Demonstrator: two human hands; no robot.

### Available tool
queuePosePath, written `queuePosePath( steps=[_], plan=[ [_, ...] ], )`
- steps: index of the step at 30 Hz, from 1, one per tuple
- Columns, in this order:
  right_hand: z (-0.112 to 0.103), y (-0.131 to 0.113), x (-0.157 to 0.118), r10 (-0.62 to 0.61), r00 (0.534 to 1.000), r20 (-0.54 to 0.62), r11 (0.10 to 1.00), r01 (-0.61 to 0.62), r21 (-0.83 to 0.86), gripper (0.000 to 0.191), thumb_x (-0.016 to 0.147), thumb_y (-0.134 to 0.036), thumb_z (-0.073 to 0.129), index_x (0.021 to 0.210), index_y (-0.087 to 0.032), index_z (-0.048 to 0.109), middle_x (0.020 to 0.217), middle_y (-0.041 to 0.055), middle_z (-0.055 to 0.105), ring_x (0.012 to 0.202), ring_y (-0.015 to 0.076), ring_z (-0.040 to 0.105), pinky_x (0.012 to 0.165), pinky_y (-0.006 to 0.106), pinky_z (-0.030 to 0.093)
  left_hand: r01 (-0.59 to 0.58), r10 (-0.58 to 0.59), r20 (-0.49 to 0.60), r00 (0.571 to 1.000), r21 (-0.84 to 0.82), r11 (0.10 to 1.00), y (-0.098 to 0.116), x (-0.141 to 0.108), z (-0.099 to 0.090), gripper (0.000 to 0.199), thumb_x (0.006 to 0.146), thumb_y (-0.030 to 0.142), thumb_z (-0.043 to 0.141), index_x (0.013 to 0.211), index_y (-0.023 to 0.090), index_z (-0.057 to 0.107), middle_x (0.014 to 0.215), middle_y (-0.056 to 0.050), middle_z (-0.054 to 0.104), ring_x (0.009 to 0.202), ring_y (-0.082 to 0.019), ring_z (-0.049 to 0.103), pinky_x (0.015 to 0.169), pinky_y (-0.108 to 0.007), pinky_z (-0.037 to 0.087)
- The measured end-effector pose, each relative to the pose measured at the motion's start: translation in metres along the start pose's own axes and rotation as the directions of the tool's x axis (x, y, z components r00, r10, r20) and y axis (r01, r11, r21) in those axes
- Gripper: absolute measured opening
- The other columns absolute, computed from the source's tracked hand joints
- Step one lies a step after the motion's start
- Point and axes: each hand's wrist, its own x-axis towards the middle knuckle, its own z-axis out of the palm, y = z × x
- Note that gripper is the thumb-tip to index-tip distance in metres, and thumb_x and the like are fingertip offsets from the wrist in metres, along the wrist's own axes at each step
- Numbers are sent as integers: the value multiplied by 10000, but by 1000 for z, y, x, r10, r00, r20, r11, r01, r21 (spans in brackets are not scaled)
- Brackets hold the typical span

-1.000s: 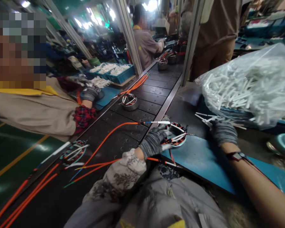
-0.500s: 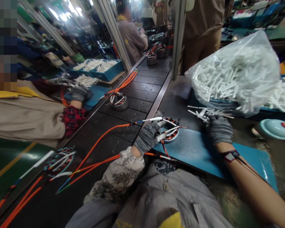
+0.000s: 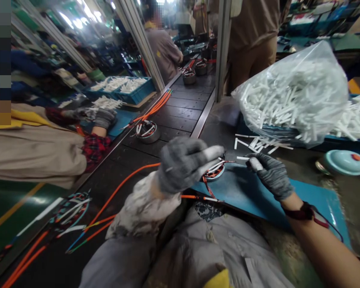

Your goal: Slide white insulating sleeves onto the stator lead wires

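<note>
My left hand [image 3: 183, 166], in a grey glove with pale fingertips, is raised over a wound motor stator [image 3: 214, 173]. Motion smears its fingers, and whether they grip a wire cannot be made out. The stator, ringed with orange and black windings and white-sleeved leads, sits at the edge of a blue sheet [image 3: 315, 200], partly hidden by that hand. Right of it, my gloved right hand [image 3: 271, 174] pinches a short white sleeve tube [image 3: 243, 158] between thumb and fingers. The tube points left, toward a bare lead end.
Loose white tubes [image 3: 259, 144] lie before a clear bag of tubes [image 3: 297, 96]. A light-blue lidded container [image 3: 345, 162] stands right. Along the conveyor [image 3: 180, 108] are another stator [image 3: 147, 132] and orange cables [image 3: 156, 106]. A co-worker's gloved hand [image 3: 105, 118] works at the left.
My right hand has come back from the loose tubes with one tube in its fingers. My left hand has lifted off the stator and shifted slightly left.
</note>
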Motion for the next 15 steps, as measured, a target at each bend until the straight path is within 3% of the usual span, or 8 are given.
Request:
queuePosePath(
  steps=[1,3,5,8,11,13,15],
  plan=[
    [1,-2,2,-17,1000,8,999,17,-34,389,857,-504,474,919,-194,700,809,79,723,752,236,668,733,367,508,-28,23,184,983,25,999,-4,7,9,218,882,307,653,1068,241,744,826,-22,688,725,-158,623,635,-285,486],
    [2,-4,6,-29,1000,12,995,30,-94,387,848,-491,462,898,-192,702,830,90,726,772,252,670,733,378,502,-60,28,526,850,43,997,-11,16,31,178,843,331,693,956,223,777,810,-32,678,723,-165,622,647,-286,477],
    [2,-4,7,-22,1000,-10,993,20,-118,398,849,-495,449,886,-188,700,826,95,723,769,254,667,726,377,498,-24,12,523,852,17,1000,-14,19,45,245,908,340,610,1077,228,748,883,-47,674,796,-163,627,719,-287,477],
    [-1,-2,7,-24,999,-29,993,21,-114,396,853,-497,446,860,-191,696,801,87,719,739,238,660,709,359,495,-73,71,443,893,-14,997,-9,15,45,304,964,359,505,1144,238,717,927,-68,663,858,-189,621,765,-323,470],
    [-4,0,5,-26,999,-21,994,24,-106,366,847,-473,461,861,-194,699,816,85,727,751,237,668,712,351,499,-132,122,522,844,-18,991,-5,4,36,251,948,333,532,1004,235,756,892,-67,674,852,-209,627,782,-356,479],
    [-5,1,3,-24,999,-26,995,21,-98,355,852,-462,467,877,-196,701,830,83,733,759,236,672,714,347,505,-31,37,502,864,-20,999,-6,-7,34,249,949,334,535,1062,236,734,933,-60,688,869,-193,639,820,-346,497],
    [-5,3,1,-22,999,-30,996,20,-85,345,859,-457,469,878,-200,699,833,76,736,754,231,672,707,343,508,120,-105,405,908,-11,993,-7,-21,35,334,934,380,558,1214,227,660,1034,-64,695,939,-192,648,880,-342,509]
  ],
)
